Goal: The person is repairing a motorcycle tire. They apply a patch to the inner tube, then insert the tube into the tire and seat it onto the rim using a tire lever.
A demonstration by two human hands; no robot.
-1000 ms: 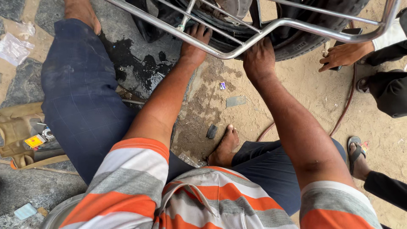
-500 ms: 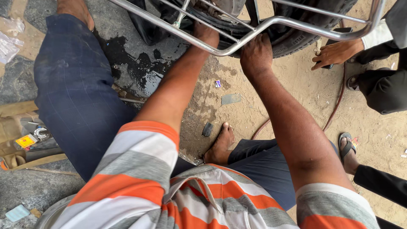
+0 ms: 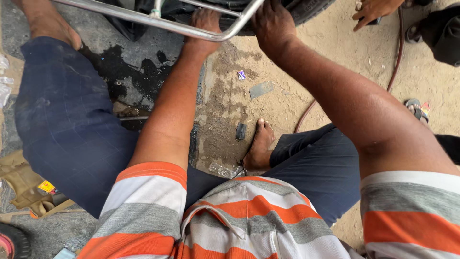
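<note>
Seen from the head camera, both bare arms stretch forward to a bent silver metal tube frame (image 3: 158, 23) that crosses the top of the view. The left hand (image 3: 206, 21) reaches up behind the tube, its fingers hidden by the bar, so I cannot tell whether its grip is closed or loose. The right hand (image 3: 272, 24) lies knuckles-up just beside the curved corner of the frame, touching the black rubber tyre (image 3: 311, 7) behind it; its fingers are also out of sight, and its grip cannot be told either. The frame sits against the tyre at the top edge, above a dark wet stain (image 3: 120, 72) on the concrete ground. The person sits low in dark blue trousers (image 3: 67, 134) and an orange, grey and white striped shirt (image 3: 249, 220), with one bare foot (image 3: 261, 146) planted on the sandy floor. A reddish-brown hose (image 3: 396, 52) curves along the ground at right, near another person's hand (image 3: 371, 10) in the upper right corner.
</note>
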